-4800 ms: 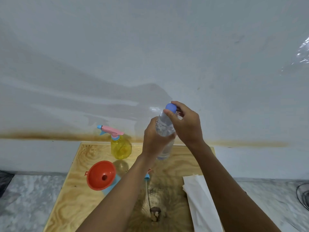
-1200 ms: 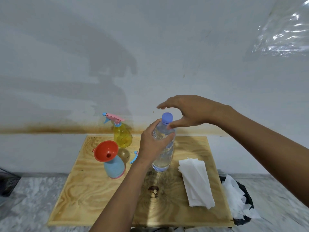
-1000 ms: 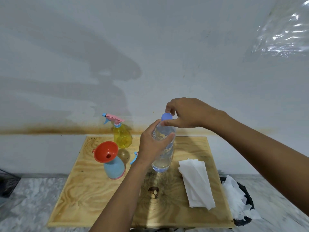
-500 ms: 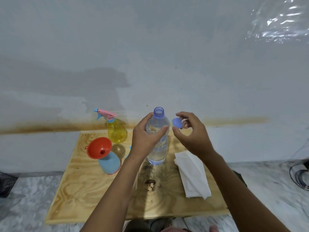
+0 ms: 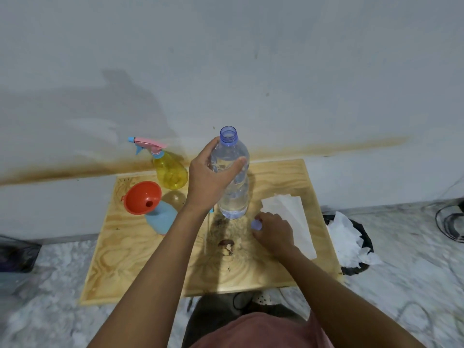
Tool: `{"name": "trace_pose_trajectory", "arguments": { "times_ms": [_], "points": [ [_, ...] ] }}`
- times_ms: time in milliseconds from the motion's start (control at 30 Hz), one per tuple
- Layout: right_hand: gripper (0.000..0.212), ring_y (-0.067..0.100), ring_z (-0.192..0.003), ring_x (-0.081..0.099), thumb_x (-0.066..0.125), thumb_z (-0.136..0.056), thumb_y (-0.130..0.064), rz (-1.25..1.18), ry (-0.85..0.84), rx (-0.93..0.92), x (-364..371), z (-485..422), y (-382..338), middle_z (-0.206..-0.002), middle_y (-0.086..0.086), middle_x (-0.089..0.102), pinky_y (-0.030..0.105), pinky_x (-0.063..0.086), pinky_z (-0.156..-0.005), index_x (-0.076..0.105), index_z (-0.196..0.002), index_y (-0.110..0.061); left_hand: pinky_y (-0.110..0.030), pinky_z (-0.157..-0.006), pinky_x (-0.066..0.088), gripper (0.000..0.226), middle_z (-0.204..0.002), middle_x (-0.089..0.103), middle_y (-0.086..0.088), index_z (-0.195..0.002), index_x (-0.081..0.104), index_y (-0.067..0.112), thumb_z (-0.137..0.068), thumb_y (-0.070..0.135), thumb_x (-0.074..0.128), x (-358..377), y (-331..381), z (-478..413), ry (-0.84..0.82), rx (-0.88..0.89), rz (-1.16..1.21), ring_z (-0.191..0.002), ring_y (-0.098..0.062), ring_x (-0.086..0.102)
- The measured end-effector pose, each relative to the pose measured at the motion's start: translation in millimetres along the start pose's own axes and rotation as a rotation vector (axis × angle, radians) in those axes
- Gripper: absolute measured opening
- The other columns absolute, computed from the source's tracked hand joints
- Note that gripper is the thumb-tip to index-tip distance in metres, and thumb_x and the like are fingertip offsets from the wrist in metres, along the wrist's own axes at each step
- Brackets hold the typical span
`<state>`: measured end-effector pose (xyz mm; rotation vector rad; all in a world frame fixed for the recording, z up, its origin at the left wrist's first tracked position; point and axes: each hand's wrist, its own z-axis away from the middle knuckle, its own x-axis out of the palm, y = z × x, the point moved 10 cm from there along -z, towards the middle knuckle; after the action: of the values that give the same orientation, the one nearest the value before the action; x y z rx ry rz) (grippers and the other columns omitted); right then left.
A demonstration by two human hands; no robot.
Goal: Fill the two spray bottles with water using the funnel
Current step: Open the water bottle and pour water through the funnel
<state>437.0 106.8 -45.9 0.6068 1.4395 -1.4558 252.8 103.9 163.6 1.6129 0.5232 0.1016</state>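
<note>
Gripping uncapped water bottle (image 5: 233, 197) on table (image 5: 140, 267), left hand (image 5: 208, 177) fingers wrapped round; right hand (image 5: 273, 232) fingers pinch cap (image 5: 256, 225) beside napkins (image 5: 293, 217). Funnel (image 5: 141, 197) in blue spray bottle (image 5: 162, 218), yellow spray bottle (image 5: 170, 169) behind.

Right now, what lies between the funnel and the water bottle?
In the head view, the left hand and wrist cross that gap, gripping the water bottle; beside the funnel only bare table shows.

Orange funnel (image 5: 141, 197) in blue bottle (image 5: 162, 218) — yellow bottle (image 5: 170, 172) behind, perhaps empty.
</note>
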Motion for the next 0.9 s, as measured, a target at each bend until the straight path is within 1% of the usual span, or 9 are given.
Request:
{"name": "trace_pose_trajectory", "arguments": {
  "times_ms": [133, 267, 367, 433, 533, 600, 700, 800, 900],
  "points": [
    [0.032, 0.021, -0.108, 0.056, 0.052, -0.093, -0.036, 0.158, -0.015, -0.015, 10, 0, -5, -0.114, -0.002, 0.065, 0.035, 0.041, -0.086, 0.058, -0.122, -0.023, -0.038, -0.103, 0.052, 0.069, -0.126, 0.068, 0.006, -0.135, 0.059, 0.020, -0.073, 0.041, 0.085, 0, -2, -1, -0.006, -0.015, -0.003, -0.118, -0.009, 0.063],
    [0.034, 0.020, -0.110, 0.055, 0.052, -0.092, -0.038, 0.170, -0.026, -0.025, 11, -2, -4, -0.118, -0.003, 0.063, 0.035, 0.041, -0.087, 0.057, -0.123, -0.024, -0.036, -0.102, 0.053, 0.065, -0.124, 0.069, 0.008, -0.134, 0.059, 0.019, -0.076, 0.034, 0.085, 1, 1, 0, -0.017, -0.008, 0.012, -0.115, -0.006, 0.065],
    [0.040, 0.018, -0.111, 0.056, 0.059, -0.089, -0.042, -0.003, 0.018, -0.011, -6, -6, -3, -0.118, -0.004, 0.062, 0.034, 0.045, -0.088, 0.059, -0.125, -0.025, -0.035, -0.102, 0.053, 0.064, -0.124, 0.069, 0.008, -0.134, 0.060, 0.019, -0.077, 0.032, 0.085, 1, 1, 1, -0.017, -0.007, 0.015, -0.114, -0.004, 0.064],
    [0.038, 0.014, -0.103, 0.060, 0.065, -0.088, -0.040, -0.217, 0.125, -0.029, -34, -10, -9, -0.114, -0.006, 0.064, 0.032, 0.051, -0.083, 0.063, -0.121, -0.023, -0.036, -0.102, 0.053, 0.068, -0.126, 0.068, 0.008, -0.135, 0.059, 0.020, -0.075, 0.038, 0.085, 1, 0, 1, -0.015, -0.009, 0.010, -0.116, -0.005, 0.064],
    [0.039, 0.006, -0.092, 0.062, 0.071, -0.086, -0.037, -0.461, 0.289, -0.155, -85, -11, -32, -0.112, -0.006, 0.065, 0.032, 0.055, -0.075, 0.062, -0.120, -0.020, -0.038, -0.104, 0.052, 0.076, -0.129, 0.067, 0.008, -0.137, 0.058, 0.021, -0.070, 0.049, 0.083, 0, -2, 0, -0.024, -0.017, -0.007, -0.120, -0.007, 0.062],
    [0.049, 0.002, -0.098, 0.061, 0.071, -0.084, -0.045, -0.577, 0.330, -0.256, -113, -9, -53, -0.118, -0.007, 0.063, 0.028, 0.055, -0.074, 0.059, -0.125, -0.021, -0.035, -0.106, 0.050, 0.077, -0.131, 0.065, 0.010, -0.137, 0.057, 0.023, -0.070, 0.050, 0.084, 1, -1, -1, -0.048, -0.021, -0.020, -0.121, -0.004, 0.060],
    [0.063, 0.001, -0.114, 0.056, 0.066, -0.082, -0.056, -0.649, 0.321, -0.372, -140, -8, -85, -0.130, -0.012, 0.057, 0.019, 0.051, -0.083, 0.050, -0.135, -0.026, -0.030, -0.106, 0.048, 0.062, -0.129, 0.064, 0.016, -0.134, 0.059, 0.029, -0.078, 0.041, 0.082, -1, 3, -2, -0.109, -0.020, -0.037, -0.120, 0.002, 0.059],
    [0.075, 0.005, -0.125, 0.052, 0.070, -0.079, -0.053, -0.691, 0.257, -0.423, -145, -15, -107, -0.139, -0.011, 0.053, 0.030, 0.051, -0.094, 0.042, -0.143, -0.026, -0.029, -0.104, 0.045, 0.055, -0.132, 0.056, 0.018, -0.134, 0.058, 0.032, -0.084, 0.039, 0.077, -6, 6, -5, -0.178, -0.012, -0.085, -0.123, 0.003, 0.054],
    [0.077, 0.008, -0.123, 0.055, 0.075, -0.077, -0.046, -0.763, 0.263, -0.447, -144, -21, -116, -0.139, -0.007, 0.055, 0.037, 0.051, -0.099, 0.041, -0.143, -0.025, -0.021, -0.093, 0.048, 0.054, -0.128, 0.059, 0.015, -0.137, 0.057, 0.034, -0.086, 0.033, 0.075, -10, 5, -9, -0.255, -0.025, -0.094, -0.116, 0.001, 0.059]
  ]
}}
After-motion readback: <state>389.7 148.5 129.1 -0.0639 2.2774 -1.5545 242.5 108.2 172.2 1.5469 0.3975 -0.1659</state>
